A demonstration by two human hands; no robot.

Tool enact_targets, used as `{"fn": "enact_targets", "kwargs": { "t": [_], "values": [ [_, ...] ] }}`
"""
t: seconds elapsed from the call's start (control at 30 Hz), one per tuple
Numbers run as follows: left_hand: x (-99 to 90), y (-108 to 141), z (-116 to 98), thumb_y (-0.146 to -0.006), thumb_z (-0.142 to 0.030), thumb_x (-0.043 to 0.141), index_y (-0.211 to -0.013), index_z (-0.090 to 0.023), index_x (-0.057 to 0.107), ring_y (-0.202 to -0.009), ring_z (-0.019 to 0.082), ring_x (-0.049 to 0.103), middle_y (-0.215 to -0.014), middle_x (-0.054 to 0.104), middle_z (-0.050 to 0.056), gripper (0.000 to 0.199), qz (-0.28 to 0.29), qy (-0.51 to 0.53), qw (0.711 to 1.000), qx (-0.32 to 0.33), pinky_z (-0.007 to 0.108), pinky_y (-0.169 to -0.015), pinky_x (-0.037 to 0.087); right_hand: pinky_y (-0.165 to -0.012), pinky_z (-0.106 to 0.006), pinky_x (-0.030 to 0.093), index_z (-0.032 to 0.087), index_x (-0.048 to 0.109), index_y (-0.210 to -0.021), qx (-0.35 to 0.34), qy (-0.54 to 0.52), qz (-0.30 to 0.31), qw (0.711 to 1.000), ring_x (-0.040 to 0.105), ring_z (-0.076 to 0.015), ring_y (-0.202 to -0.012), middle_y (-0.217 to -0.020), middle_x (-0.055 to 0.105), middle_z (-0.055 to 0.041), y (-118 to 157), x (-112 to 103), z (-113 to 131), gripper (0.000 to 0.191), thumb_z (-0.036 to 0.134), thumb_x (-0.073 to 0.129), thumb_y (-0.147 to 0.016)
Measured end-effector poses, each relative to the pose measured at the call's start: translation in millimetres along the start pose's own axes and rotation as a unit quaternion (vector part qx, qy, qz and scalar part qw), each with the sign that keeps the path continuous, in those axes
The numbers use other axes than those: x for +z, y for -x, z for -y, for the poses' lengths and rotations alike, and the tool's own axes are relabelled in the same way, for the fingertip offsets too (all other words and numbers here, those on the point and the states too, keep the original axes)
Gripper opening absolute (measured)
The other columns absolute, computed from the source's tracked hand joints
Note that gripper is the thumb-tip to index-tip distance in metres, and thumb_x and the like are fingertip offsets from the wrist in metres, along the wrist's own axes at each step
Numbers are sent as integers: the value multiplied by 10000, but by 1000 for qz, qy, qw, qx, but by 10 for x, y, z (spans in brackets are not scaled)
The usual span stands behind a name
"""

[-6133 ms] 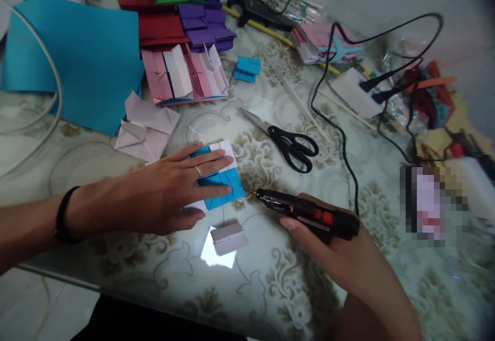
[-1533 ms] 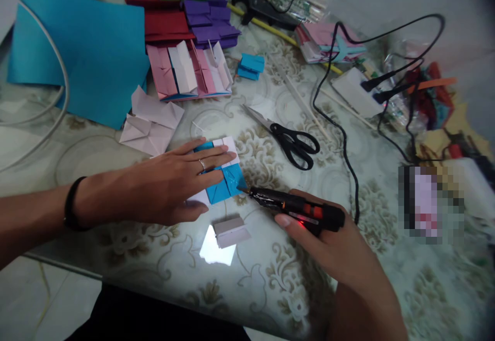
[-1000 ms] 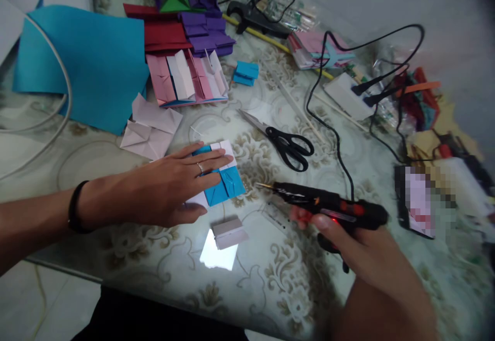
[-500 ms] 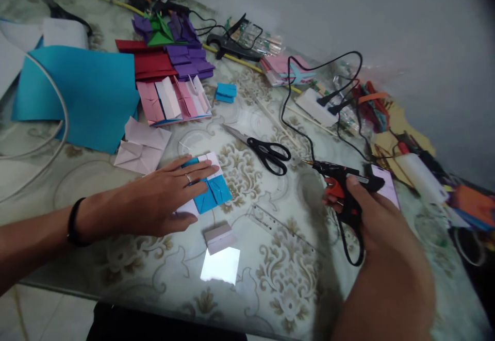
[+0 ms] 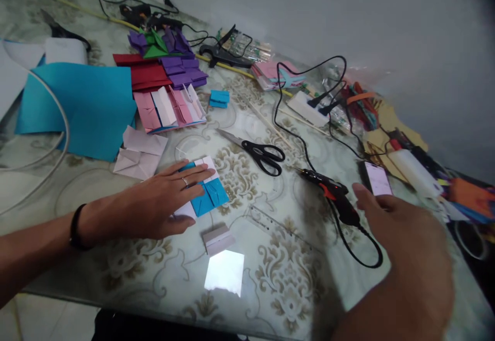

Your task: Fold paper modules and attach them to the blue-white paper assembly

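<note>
Glue gun now lies just off the right hand; earlier frame shows it gripped. Left hand lies flat, fingers extended, over blue-and-white folded paper; early lifting could let folds spring. Right hand: nothing visibly held; open or closed, cannot tell. Cord loops beside it; a snag could drag the possibly hot nozzle toward scissors beyond both hands.

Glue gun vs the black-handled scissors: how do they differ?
- Cord: the glue gun has a black one; the scissors have none.
- Colour: the glue gun is black with an orange-red trigger; the scissors have black handles and silvery blades.
- Size: the glue gun is bulkier; the scissors are flatter.

Shared: both lie on the table, ungripped.
</note>
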State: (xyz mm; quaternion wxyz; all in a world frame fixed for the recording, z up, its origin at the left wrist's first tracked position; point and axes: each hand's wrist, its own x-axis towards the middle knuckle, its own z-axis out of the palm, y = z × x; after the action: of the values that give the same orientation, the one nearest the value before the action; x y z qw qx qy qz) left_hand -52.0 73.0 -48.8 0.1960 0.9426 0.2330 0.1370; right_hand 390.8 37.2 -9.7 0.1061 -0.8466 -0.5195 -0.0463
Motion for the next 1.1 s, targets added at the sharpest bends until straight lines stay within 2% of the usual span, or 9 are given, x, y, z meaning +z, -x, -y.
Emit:
{"fn": "enact_targets", "kwargs": {
  "t": [0.07, 0.1, 0.17, 0.23, 0.3, 0.4, 0.6, 0.8, 1.1],
  "values": [
    [12, 2, 8, -936, -248, 682, -1358, -121, 573, -1609, 346, 310, -1672, 423, 223, 454, 4, 0, 1000, -1, 559, -1311, 275, -636, -407, 451, 239, 651, -651, 43, -38, -77, 995, 594, -257, -553, -582, 651, -69, 139, -61, 190, 307, 499, 701, -805],
    [18, 2, 12, -934, -251, 685, -1361, -122, 574, -1610, 344, 310, -1676, 417, 221, 459, 5, 1, 1000, 0, 558, -1315, 267, -675, -404, 482, 228, 696, -741, 2, -102, -66, 993, 643, -265, -626, -671, 691, -73, 235, -81, 327, 277, 498, 717, -802],
    [22, 1, 18, -932, -255, 691, -1378, -125, 570, -1609, 340, 313, -1684, 406, 216, 479, 8, 5, 1000, 1, 555, -1323, 251, -729, -366, 539, 232, 749, -871, -187, -250, 67, 948, 695, -243, -763, -871, 741, -72, 457, -95, 638, 246, 473, 701, -880],
    [13, -4, 19, -928, -260, 699, -1422, -120, 546, -1608, 343, 315, -1684, 403, 220, 536, 10, 11, 1000, 2, 557, -1321, 254, -859, -333, 576, 273, 783, -1067, -348, -300, 233, 857, 720, -228, -986, -1086, 747, -55, 683, -79, 928, 211, 403, 781, -901],
    [-8, -11, 15, -927, -259, 700, -1484, -110, 497, -1603, 349, 323, -1675, 413, 230, 612, 13, 17, 1000, 2, 565, -1311, 273, -949, -321, 580, 270, 751, -1186, -414, -317, 304, 797, 700, -220, -1102, -1201, 718, -57, 863, -34, 1135, 342, 294, 860, -862],
    [-37, -18, 10, -943, -257, 677, -1549, -112, 424, -1601, 348, 329, -1670, 414, 242, 672, 16, 21, 1000, 6, 576, -1299, 291, -971, -336, 584, 234, 732, -1157, -435, -324, 330, 772, 682, -219, -1101, -1173, 712, -54, 1007, 70, 1271, 377, 168, 889, -821],
    [-4, -15, 30, -968, -293, 674, -1492, -126, 483, -1600, 338, 335, -1662, 436, 229, 583, 7, 10, 1000, 14, 555, -1292, 304, -807, -324, 580, 233, 745, -988, -442, -336, 338, 760, 682, -190, -904, -957, 729, -9, 1053, 207, 1285, 129, 127, 773, -920],
    [-7, -11, 6, -977, -397, 688, -1434, -140, 545, -1546, 373, 427, -1631, 477, 240, 543, 0, -12, 1000, 0, 566, -1210, 380, -706, -258, 538, 223, 721, -897, -395, -376, 340, 766, 680, -150, -787, -859, 712, 5, 1054, 176, 1312, 92, 163, 728, -966],
    [-108, 17, -87, -1009, -380, 648, -1153, -229, 758, -1396, 354, 580, -1521, 619, 157, 236, 8, 9, 1000, -1, 534, -1135, 452, -654, -265, 482, 222, 678, -841, -261, -375, 184, 870, 619, -144, -689, -771, 668, 21, 987, 103, 1338, 132, 233, 712, -968]
  ]
}}
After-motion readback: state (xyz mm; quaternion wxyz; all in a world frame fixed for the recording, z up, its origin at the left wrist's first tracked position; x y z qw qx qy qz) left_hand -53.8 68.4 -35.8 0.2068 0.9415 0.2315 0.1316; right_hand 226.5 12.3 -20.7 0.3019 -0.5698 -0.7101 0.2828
